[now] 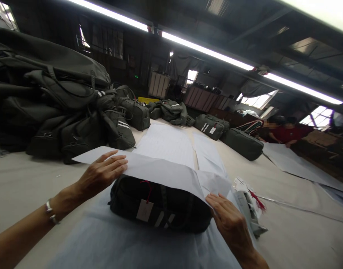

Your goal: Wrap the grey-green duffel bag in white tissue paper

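Note:
A dark green duffel bag point(185, 218) sits in front of me on a light blue cloth point(126, 246). A white tag point(145, 210) hangs from it on a red cord, near two pale stripes. Over the bag's top lies a large sheet of white paper point(160, 170). My left hand point(102, 173) holds the sheet near its left end, fingers pressed together over it and the thumb hidden. At the sheet's right front corner, my right hand point(227, 215) grips the edge beside the bag, its thumb also out of sight.
More white paper point(168, 144) covers the table beyond the bag. Piled dark bags point(76, 112) rise at the left; several others stand along the back. Close to my right hand are a grey tape dispenser-like tool point(248, 209) and red-corded tags point(257, 201). A person in red point(289, 132) is at far right.

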The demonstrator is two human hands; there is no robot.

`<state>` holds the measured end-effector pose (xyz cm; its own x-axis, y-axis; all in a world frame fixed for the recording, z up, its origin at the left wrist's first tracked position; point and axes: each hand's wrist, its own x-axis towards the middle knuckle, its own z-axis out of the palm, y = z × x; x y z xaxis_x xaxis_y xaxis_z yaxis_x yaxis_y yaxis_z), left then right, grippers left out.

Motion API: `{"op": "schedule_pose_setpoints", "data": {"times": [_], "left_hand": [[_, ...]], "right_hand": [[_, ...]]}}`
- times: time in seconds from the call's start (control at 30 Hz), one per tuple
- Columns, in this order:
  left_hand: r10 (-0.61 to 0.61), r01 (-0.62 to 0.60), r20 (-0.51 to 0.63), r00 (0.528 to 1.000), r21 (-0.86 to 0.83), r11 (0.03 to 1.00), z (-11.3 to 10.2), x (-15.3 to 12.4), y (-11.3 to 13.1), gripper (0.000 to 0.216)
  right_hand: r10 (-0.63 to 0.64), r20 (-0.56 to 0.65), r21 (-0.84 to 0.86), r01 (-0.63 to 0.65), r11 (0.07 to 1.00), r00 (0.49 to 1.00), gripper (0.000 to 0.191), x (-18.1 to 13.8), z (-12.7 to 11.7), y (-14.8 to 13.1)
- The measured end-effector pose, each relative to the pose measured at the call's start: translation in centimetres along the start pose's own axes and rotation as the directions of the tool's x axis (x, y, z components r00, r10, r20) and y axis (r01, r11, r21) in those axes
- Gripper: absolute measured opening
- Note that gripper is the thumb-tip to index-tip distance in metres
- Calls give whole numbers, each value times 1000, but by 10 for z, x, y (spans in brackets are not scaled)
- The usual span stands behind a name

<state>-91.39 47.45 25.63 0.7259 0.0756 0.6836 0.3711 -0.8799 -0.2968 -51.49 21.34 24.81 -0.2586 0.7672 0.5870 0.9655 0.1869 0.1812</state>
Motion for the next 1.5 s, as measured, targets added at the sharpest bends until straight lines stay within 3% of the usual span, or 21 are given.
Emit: {"op": "schedule_pose_setpoints", "data": {"times": [0.1,0.23,0.33,0.43,0.53,0.63,0.77,0.83,0.93,1.0,1.1,1.23,1.37,1.5], "left_hand": [[13,-13,18,1000,-35,999,-6,-14,16,20],[14,-11,56,998,-61,998,9,-28,31,23],[-21,25,60,998,-64,998,20,-34,32,24],[-16,36,127,992,-154,987,14,-37,24,24],[-46,91,170,984,-266,960,-2,-24,10,43],[-118,163,160,980,-305,938,-4,20,-4,47],[-49,140,250,967,-364,921,34,94,1,49],[57,100,352,934,-413,905,61,111,18,54],[227,30,453,862,-492,870,93,103,50,59],[260,23,478,839,-510,860,103,88,63,61],[265,31,492,829,-514,857,105,79,63,61],[302,-22,486,820,-501,865,96,103,62,70],[415,-202,321,852,-530,824,98,124,92,66],[476,-300,253,842,-514,803,114,112,122,69]], "right_hand": [[-21,11,-8,21,1000,1000,32,-13,-1,-7],[24,13,18,-24,1000,1000,27,-20,14,-21],[68,-35,24,-67,997,997,24,-19,27,-27],[81,-82,16,-80,997,993,24,-19,36,-26],[66,-99,22,-64,998,993,27,-23,42,-23],[39,-100,22,-37,999,994,28,-27,46,-19],[0,-82,-16,-1,1000,997,30,-26,44,-15],[-19,-65,-31,17,999,998,31,-24,42,-15],[5,-68,-43,-8,999,998,32,-25,40,-21],[46,-76,-55,-50,997,996,33,-28,41,-27],[101,-66,-75,-106,992,993,34,-36,45,-36],[157,-25,-93,-158,983,987,41,-44,51,-40],[181,-11,-124,-181,976,983,50,-50,55,-41],[195,62,-155,-183,971,979,59,-63,62,-51]]}}
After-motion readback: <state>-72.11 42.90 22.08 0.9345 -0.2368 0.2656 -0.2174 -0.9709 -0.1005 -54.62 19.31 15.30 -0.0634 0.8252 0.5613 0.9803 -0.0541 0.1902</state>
